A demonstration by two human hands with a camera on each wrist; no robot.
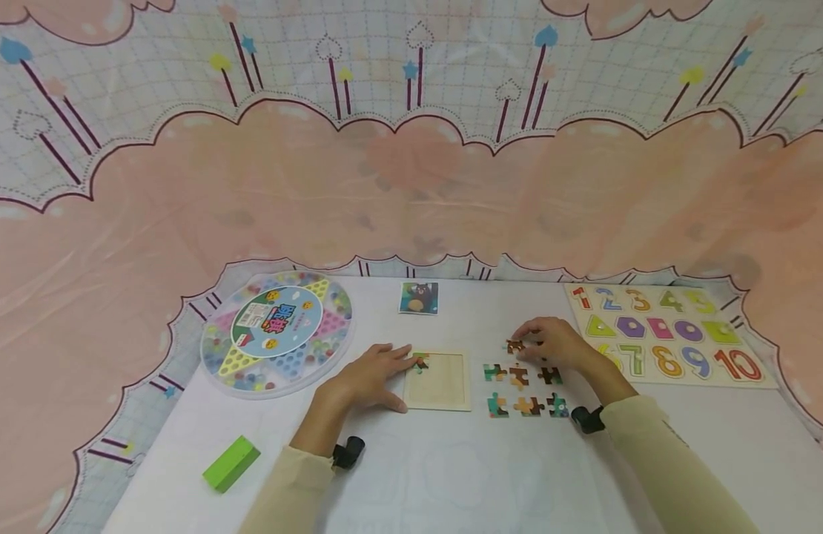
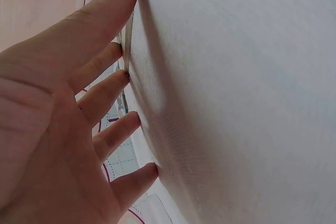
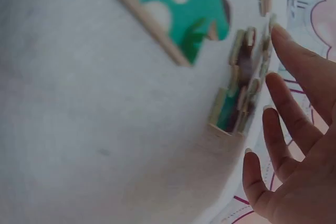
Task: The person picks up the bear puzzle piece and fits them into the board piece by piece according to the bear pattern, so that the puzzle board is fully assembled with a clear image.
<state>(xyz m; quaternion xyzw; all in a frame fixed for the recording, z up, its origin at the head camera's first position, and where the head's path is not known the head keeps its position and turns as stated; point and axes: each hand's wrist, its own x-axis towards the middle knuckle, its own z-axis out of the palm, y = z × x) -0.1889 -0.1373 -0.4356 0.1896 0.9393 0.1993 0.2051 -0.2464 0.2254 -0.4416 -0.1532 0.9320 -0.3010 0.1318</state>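
From my head, I count one wooden tray [image 1: 445,386] at my left hand [image 1: 366,378], with one fitted piece [image 1: 420,363] in it just beside those fingertips. Six loose pieces [image 1: 529,406] lie in two rows on the near side of my right hand [image 1: 554,345], and one brown piece [image 1: 511,346] is at its fingertips – pinched or only touched, I cannot tell. My hands are apart, the left spread against the tray's edge. Left of it lie one round game board [image 1: 276,322] and, nearer me, one green block [image 1: 231,464]. Beyond and between my hands is one bear card [image 1: 419,298]; right of my right hand, one number board [image 1: 623,304], its near-left part blocked by my wrist. White counter [image 1: 485,475], pink patterned cloth [image 1: 411,200] behind.

At my left wrist, thumb and four fingers spread along the tray.

At my right wrist, one turquoise piece [image 3: 168,11] is nearest – others overlap before my fingers, uncountable.
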